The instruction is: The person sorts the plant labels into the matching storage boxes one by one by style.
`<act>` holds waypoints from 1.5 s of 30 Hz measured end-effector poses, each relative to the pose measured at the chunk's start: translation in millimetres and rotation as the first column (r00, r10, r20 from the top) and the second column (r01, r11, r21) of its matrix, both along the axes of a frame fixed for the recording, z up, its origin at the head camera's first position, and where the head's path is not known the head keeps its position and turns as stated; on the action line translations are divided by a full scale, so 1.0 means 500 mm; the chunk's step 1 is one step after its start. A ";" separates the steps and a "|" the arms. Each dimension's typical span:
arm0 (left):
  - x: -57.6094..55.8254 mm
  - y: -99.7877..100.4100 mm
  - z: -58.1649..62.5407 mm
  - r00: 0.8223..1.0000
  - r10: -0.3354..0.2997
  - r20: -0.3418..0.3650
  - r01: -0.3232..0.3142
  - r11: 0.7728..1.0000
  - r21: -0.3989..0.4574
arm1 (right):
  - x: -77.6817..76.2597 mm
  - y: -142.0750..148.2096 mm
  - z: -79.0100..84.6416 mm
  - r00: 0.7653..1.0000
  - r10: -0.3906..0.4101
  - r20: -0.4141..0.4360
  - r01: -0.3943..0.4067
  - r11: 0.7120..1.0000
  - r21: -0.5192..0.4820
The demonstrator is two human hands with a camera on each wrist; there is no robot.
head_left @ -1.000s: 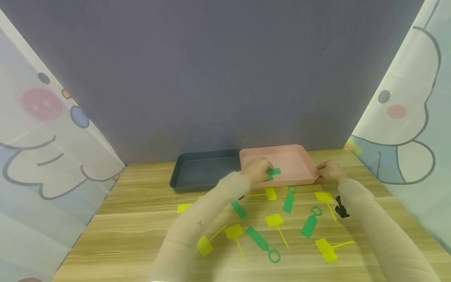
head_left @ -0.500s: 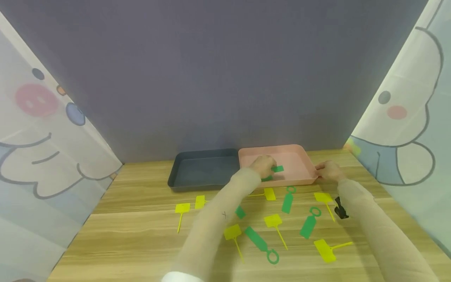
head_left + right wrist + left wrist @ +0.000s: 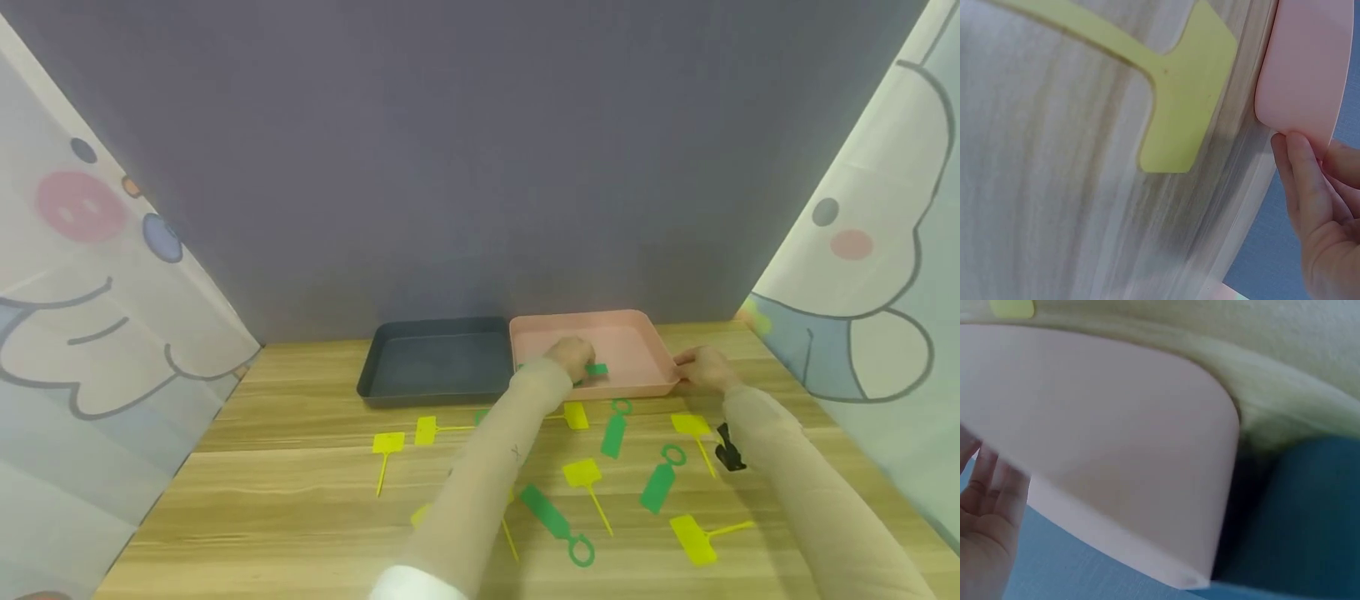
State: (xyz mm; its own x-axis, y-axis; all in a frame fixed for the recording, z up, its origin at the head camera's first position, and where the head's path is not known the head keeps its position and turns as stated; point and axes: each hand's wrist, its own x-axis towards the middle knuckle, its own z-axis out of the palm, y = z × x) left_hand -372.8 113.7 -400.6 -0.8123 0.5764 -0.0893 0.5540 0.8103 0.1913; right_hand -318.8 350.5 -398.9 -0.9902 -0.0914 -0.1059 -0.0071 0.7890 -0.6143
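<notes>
My left hand (image 3: 572, 356) is inside the pink tray (image 3: 630, 346), its curled fingers pinching a flat green tag (image 3: 599, 369) low over the tray floor. Another bit of green shows under the hand. In the left wrist view, the tray's near wall (image 3: 1129, 412) hides the fingertips of the left hand (image 3: 990, 519). At the front right corner, my right hand (image 3: 705, 367) grips the pink tray between thumb and fingers, as the right wrist view also shows. A yellow T-shaped tag (image 3: 1182, 112) lies on the table beside that corner.
A dark grey tray (image 3: 442, 358) stands against the pink one on the left. Several green ring-ended tags (image 3: 658, 487) and yellow plant labels (image 3: 693, 540) are scattered in front. A small black object (image 3: 728, 450) lies by the right forearm. A grey panel (image 3: 480, 167) rises behind the trays.
My left hand has shifted right and slightly down inside the pink tray, taking the green tag along. The left forearm now covers different tags. My right hand stays on the tray corner.
</notes>
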 end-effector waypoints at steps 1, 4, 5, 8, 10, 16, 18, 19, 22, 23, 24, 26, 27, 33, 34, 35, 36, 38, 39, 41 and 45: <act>0.003 0.002 -0.002 1.000 -0.002 -0.005 0.002 1.000 -0.006 | 0.001 0.002 -0.002 1.000 -0.001 0.001 0.001 1.000 0.006; 0.010 0.006 -0.007 1.000 -0.010 -0.011 0.009 1.000 -0.014 | 0.003 0.003 -0.005 1.000 -0.005 0.010 0.005 1.000 0.002; 0.010 0.007 -0.009 1.000 -0.016 -0.015 0.016 1.000 -0.016 | 0.003 0.004 -0.006 1.000 -0.004 0.013 0.004 1.000 -0.001; 0.008 0.010 -0.014 0.999 -0.023 -0.024 0.023 0.999 -0.028 | 0.000 0.005 -0.007 1.000 -0.009 0.013 0.010 1.000 -0.023; 0.006 0.012 -0.015 0.999 -0.027 -0.033 0.026 0.999 -0.039 | -0.006 0.012 -0.012 1.000 -0.001 0.006 0.001 0.998 -0.055; 0.005 0.018 -0.010 0.999 -0.017 -0.035 0.016 0.999 -0.046 | -0.022 0.032 -0.025 0.999 0.040 -0.034 -0.044 0.991 -0.123; 0.005 0.018 -0.009 0.999 -0.011 -0.032 0.009 0.999 -0.043 | -0.017 0.025 -0.018 0.999 0.031 -0.029 -0.034 0.994 -0.104; 0.005 0.018 -0.009 0.999 -0.009 -0.033 0.008 0.999 -0.042 | -0.011 0.016 -0.011 1.000 0.009 -0.019 -0.011 0.998 -0.068; 0.005 0.016 -0.010 0.999 -0.009 -0.037 0.007 0.999 -0.040 | -0.003 0.004 0.000 1.000 -0.002 -0.010 0.002 1.000 -0.025; 0.006 0.015 -0.011 0.999 -0.009 -0.041 0.007 0.999 -0.038 | -0.001 0.001 0.002 1.000 -0.005 -0.007 0.005 1.000 -0.012; 0.005 0.015 -0.012 0.999 -0.008 -0.045 0.006 0.999 -0.036 | -0.001 0.000 0.004 1.000 -0.006 -0.010 0.006 1.000 -0.003; 0.005 0.014 -0.013 0.999 -0.008 -0.053 0.006 0.999 -0.037 | -0.001 -0.001 0.003 1.000 -0.005 -0.008 0.005 1.000 0.002; 0.004 0.015 -0.015 0.998 -0.008 -0.056 0.006 0.999 -0.035 | -0.002 -0.001 0.002 1.000 -0.004 -0.008 0.004 1.000 0.002; 0.003 0.016 -0.020 0.998 -0.004 -0.059 0.002 1.000 -0.028 | 0.000 -0.003 0.001 1.000 -0.009 0.001 0.009 1.000 -0.027; 0.003 0.016 -0.021 0.998 -0.002 -0.063 0.000 1.000 -0.030 | 0.001 -0.004 0.001 1.000 -0.010 -0.001 0.010 1.000 -0.027; 0.002 0.016 -0.023 0.998 0.005 -0.061 -0.007 1.000 -0.023 | 0.001 -0.004 0.001 1.000 -0.010 -0.003 0.010 1.000 -0.026; 0.001 0.016 -0.025 0.998 0.012 -0.060 -0.013 1.000 -0.016 | 0.001 -0.004 0.000 1.000 -0.009 -0.006 0.009 1.000 -0.021; -0.001 0.016 -0.028 0.998 0.013 -0.061 -0.014 1.000 -0.011 | 0.000 -0.004 -0.001 1.000 -0.010 -0.014 0.010 1.000 -0.008; -0.002 0.016 -0.029 0.998 0.015 -0.060 -0.015 1.000 -0.009 | -0.001 -0.003 -0.003 1.000 -0.011 -0.015 0.011 1.000 -0.004; -0.002 0.015 -0.029 0.998 0.016 -0.052 -0.016 1.000 0.003 | -0.002 -0.003 -0.004 1.000 -0.014 -0.021 0.014 1.000 0.003; -0.002 0.013 -0.026 0.998 -0.001 -0.058 0.001 1.000 -0.001 | -0.002 0.000 -0.004 1.000 -0.018 -0.020 0.018 1.000 -0.005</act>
